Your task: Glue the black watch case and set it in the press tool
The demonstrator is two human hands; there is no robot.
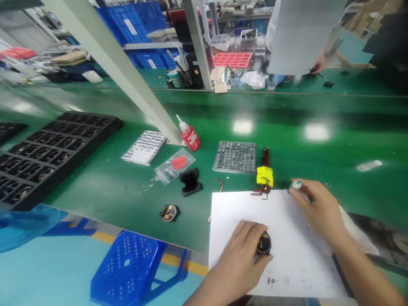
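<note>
The left hand (242, 255) grips a round part (263, 243); the right hand (318, 208) (fingers nearly closed) pinches a small bottle (296, 185) ahead.

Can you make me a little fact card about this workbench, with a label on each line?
Left hand: holds round black part
Right hand: holds small white-topped item
Under left hand: white paper
Red thing: bottle, standing
Yellow thing: holder with hex keys
Far left: black trays
Stool: blue
</note>
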